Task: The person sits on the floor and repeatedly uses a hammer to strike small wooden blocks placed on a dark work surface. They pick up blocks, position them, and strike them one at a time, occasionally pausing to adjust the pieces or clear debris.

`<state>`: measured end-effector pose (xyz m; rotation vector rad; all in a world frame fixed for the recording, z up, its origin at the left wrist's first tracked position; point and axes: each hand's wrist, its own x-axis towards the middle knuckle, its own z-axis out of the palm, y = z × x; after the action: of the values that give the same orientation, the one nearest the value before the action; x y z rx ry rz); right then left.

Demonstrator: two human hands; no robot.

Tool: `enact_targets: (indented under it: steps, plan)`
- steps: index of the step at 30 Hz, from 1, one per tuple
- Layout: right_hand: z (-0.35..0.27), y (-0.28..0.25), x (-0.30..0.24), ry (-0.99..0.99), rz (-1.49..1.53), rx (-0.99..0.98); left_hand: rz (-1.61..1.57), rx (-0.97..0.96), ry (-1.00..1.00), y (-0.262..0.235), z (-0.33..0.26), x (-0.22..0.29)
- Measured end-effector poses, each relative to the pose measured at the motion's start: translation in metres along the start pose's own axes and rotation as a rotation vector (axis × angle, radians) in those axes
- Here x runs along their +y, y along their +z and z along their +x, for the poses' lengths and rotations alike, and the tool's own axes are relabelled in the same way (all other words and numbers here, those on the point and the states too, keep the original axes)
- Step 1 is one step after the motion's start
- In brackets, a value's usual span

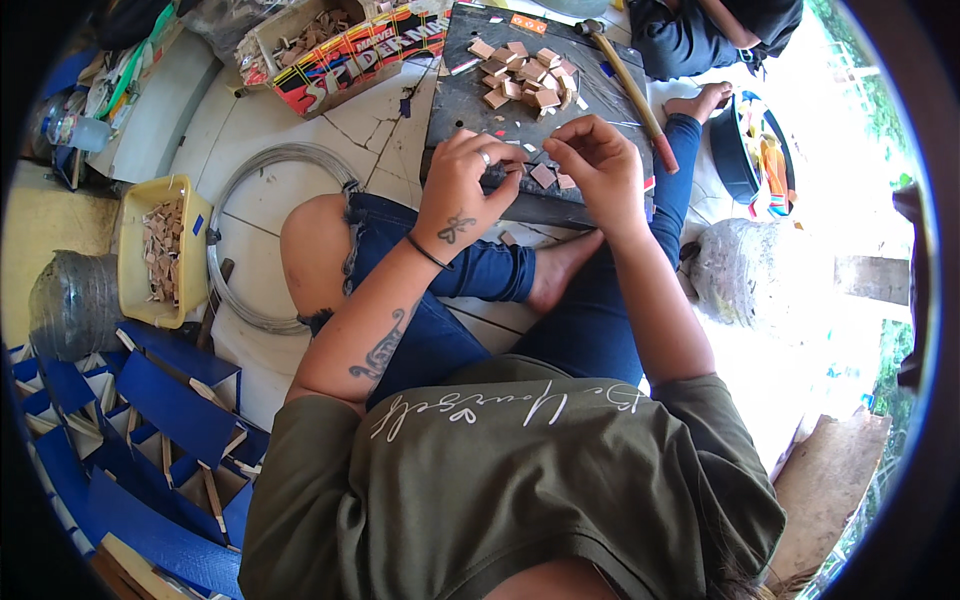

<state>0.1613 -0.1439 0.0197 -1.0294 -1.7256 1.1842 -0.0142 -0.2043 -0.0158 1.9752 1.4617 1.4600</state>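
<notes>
My left hand (pixel 462 185), wearing a ring, pinches a small brown wooden tile (pixel 514 168) between thumb and fingers over the near part of a low black work table (pixel 455 110). Close by on the right, my right hand (pixel 605 170) has thumb and forefinger pressed together. Whatever is in that pinch is too small to make out. Two loose tiles (pixel 542 176) lie on the table between and below my hands. Farther back, a heap of square wooden tiles (pixel 525 75) covers the middle of the tabletop. A hammer (pixel 630 90) with a wooden, red-ended handle lies along its right side.
A wire coil (pixel 225 275) and a yellow tub of wood pieces (pixel 185 182) stand left. Behind them is a printed cardboard box (pixel 345 75). Blue-covered wooden pieces (pixel 180 405) are stacked lower left. A black basin (pixel 735 150) stands right, near another person's leg (pixel 665 40).
</notes>
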Motion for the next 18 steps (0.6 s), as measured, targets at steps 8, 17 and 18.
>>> enact_targets:
  steps: [8, 17, 18]
  plan:
    - [-0.004, -0.001, 0.003, 0.047, 0.113, 0.043, -0.221, 0.04, -0.158, 0.007, 0.0, 0.004]
    - [-0.006, 0.004, -0.005, -0.055, -0.181, 0.008, 0.103, 0.027, -0.101, 0.007, -0.004, -0.002]
    - [-0.006, 0.004, -0.007, -0.047, -0.21, -0.007, 0.096, 0.036, -0.1, 0.007, -0.004, -0.002]
